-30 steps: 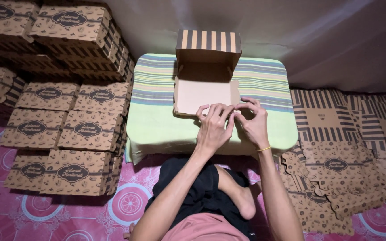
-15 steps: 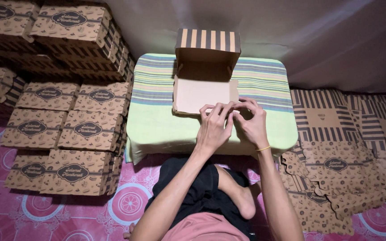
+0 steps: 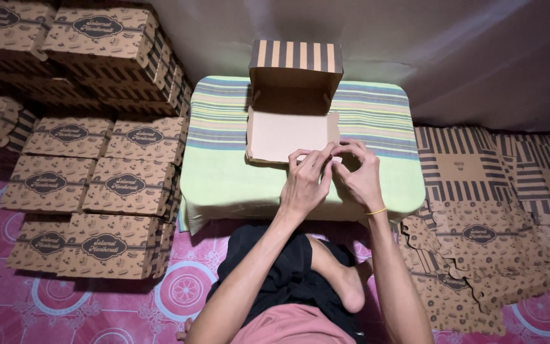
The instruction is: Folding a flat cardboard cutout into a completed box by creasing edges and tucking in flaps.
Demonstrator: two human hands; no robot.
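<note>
At the surface's (image 3: pixel 224 185) near edge, both hands' fingers (image 3: pixel 310 162) pinch the light, bendable cardboard box's (image 3: pixel 291 130) front corner.

One camera only, worn on my head, looking steeply down and slightly forward. It sits close above my lap: my forearms rise from the bottom edge toward the middle of the frame, and my left hand (image 3: pixel 305 185) and right hand (image 3: pixel 359 175) meet just below centre. The small cloth-covered worktop (image 3: pixel 224 185) fills the middle. Stacked boxes (image 3: pixel 90 185) line the left edge, flat cardboard sheets (image 3: pixel 491 210) the right, a pale wall the top.
</note>
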